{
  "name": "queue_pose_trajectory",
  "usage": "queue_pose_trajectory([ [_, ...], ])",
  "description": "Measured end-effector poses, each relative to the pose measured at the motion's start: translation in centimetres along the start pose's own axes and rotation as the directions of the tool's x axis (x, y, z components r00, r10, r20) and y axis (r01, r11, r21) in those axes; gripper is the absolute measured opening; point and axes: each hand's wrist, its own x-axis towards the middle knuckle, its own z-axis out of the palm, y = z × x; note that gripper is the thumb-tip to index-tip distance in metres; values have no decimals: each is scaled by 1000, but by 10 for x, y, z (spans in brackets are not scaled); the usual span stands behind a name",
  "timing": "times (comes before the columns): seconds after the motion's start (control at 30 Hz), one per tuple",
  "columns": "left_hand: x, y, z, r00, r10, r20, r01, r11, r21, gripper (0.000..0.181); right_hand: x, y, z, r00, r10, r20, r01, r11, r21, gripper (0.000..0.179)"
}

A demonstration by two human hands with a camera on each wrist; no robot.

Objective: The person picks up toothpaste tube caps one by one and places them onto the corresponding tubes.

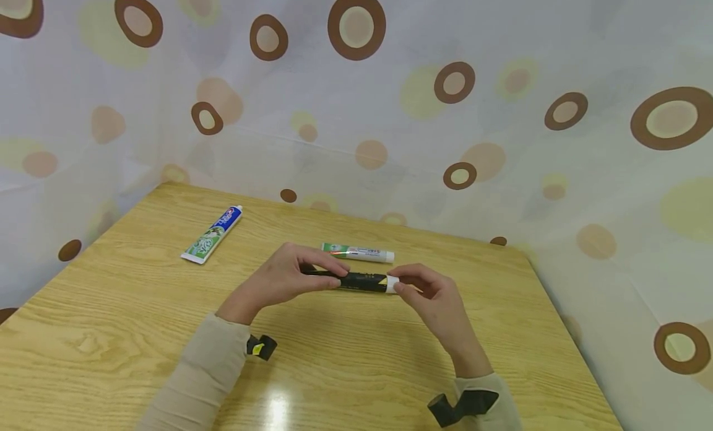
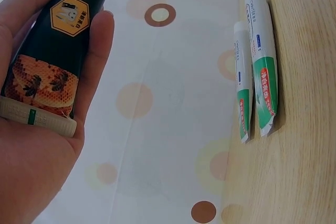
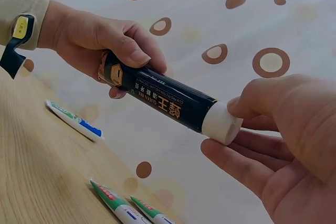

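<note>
One black tube [image 1: 363, 282] spans the hands, the left hand [image 1: 286, 273] clamped round its body, the right hand [image 1: 437, 298] pinching its white cap [image 1: 392, 284], and I reckon a slack left grip could let it twist or drop toward the green-and-white tube [image 1: 359, 252] just beyond them.

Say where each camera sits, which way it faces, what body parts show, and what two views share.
Head: on the head, facing forward and down at the table; left hand, right hand, sleeves show.
Left wrist: on that wrist, facing the black tube and patterned sheet; only the left hand shows.
Right wrist: on that wrist, facing the white cap; both hands and left sleeve show.
Head and right wrist both show the white cap.
</note>
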Motion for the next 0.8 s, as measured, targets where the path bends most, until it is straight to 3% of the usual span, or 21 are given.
queue_pose_trajectory([
  [0.8,1,-2,0,1000,16,4,-16,1000,6,17,0,0,2,1000,8,-12,-8,1000,-1,20],
])
